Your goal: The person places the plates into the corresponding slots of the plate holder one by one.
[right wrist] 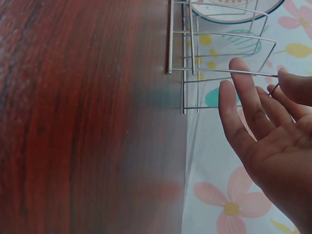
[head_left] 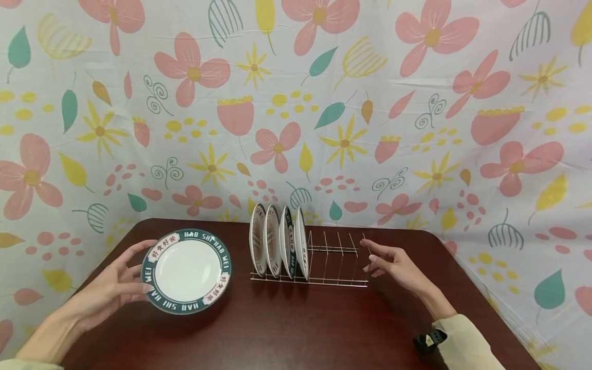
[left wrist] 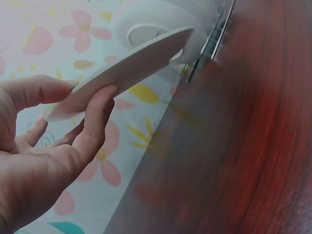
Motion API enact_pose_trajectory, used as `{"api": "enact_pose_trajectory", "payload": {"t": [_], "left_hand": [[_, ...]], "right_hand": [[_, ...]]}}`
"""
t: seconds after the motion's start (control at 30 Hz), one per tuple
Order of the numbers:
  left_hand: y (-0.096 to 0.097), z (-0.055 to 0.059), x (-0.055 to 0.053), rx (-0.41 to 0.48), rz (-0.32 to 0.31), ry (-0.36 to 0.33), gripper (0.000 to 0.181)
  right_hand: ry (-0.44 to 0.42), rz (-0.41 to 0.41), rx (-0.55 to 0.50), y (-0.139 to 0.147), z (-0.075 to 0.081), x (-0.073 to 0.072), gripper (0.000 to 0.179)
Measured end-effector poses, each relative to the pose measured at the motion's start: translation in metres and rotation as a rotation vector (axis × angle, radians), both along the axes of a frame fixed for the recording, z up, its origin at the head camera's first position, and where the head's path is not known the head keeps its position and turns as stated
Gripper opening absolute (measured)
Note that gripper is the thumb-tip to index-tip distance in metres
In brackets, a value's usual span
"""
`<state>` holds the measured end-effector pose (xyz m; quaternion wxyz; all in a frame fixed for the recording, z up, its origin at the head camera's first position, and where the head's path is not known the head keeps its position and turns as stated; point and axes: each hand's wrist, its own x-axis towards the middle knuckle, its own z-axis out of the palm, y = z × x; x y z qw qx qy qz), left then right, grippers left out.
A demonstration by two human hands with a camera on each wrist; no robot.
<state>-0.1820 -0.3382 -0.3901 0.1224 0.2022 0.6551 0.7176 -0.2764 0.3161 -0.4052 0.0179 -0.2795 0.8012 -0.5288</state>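
Observation:
My left hand [head_left: 117, 282] pinches the left edge of a white plate [head_left: 187, 272] with a dark green lettered rim. In the left wrist view the plate [left wrist: 122, 70] shows edge-on, the thumb on one face and fingers on the other. A metal wire dish rack [head_left: 337, 281] stands to the right of this plate. Several plates [head_left: 273, 241] are upright in its left slots, and bare wire dividers show on its right half. At the rack's right end, my right hand [head_left: 393, 264] pinches the end wire [right wrist: 253, 74] between thumb and fingers.
The rack stands on a dark reddish-brown wooden table [head_left: 300, 329] with rounded back corners. Behind it hangs a white cloth [head_left: 296, 180] printed with flowers and leaves. A black band [head_left: 430, 340] is on the right wrist, by a pale sleeve [head_left: 467, 341].

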Motion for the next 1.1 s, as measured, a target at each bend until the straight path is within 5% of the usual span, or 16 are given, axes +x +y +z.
{"api": "enact_pose_trajectory", "payload": {"t": [0.37,0.67,0.87,1.1], "left_hand": [[0.024,0.017,0.029,-0.055,-0.035,-0.013,0.088],[0.046,0.024,0.045,-0.014,-0.156,0.041,0.087],[0.069,0.032,0.061,-0.068,-0.124,0.004,0.089],[0.096,0.036,0.072,-0.018,-0.17,0.04,0.089]], "right_hand": [[-0.011,-0.014,0.001,-0.002,0.002,0.003,0.05],[-0.009,-0.01,0.005,-0.002,0.001,0.003,0.05],[-0.012,-0.031,0.016,-0.002,0.001,0.003,0.05],[-0.018,-0.036,0.017,0.0,-0.001,0.001,0.05]]}}
